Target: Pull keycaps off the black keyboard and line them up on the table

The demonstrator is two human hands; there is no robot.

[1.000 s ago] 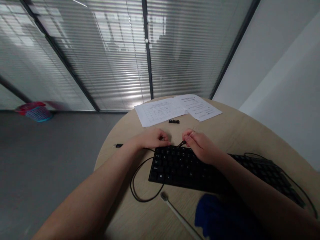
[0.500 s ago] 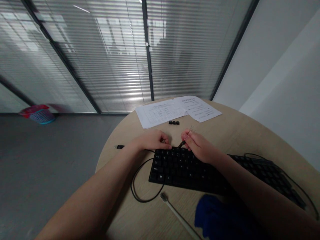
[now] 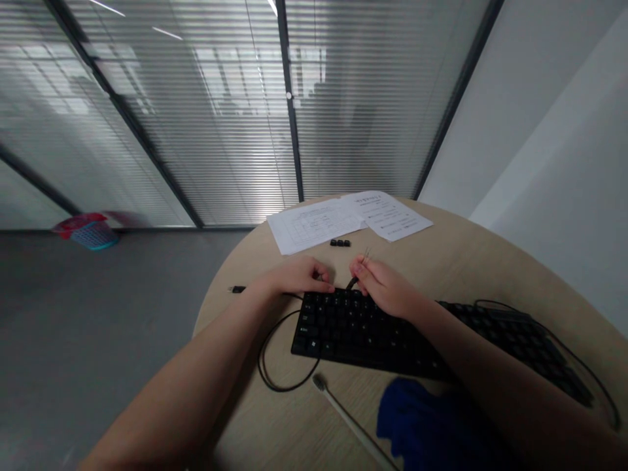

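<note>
A black keyboard (image 3: 363, 330) lies on the round wooden table, partly covered by my right forearm. My left hand (image 3: 307, 275) is closed at its upper left edge, the thumb along the rim and the other fingers curled behind. Pinched in my right hand (image 3: 380, 281) is a keycap puller (image 3: 352, 283). Its black end points down at the top row of keys, while thin wires stick up above my fingers. Beyond my hands sit three loose black keycaps (image 3: 340, 243) in a row.
Printed papers (image 3: 318, 224) lie at the table's far edge. A toothbrush (image 3: 350, 418) and a blue cloth (image 3: 422, 425) are in front of the keyboard. A black cable (image 3: 262, 366) loops at left, with a USB plug (image 3: 237, 289). On the floor stands a basket (image 3: 95, 234).
The view has shifted slightly. My right hand and the keycap puller have moved a little to the left, closer to my left hand. My left hand keeps its place on the keyboard's edge.
</note>
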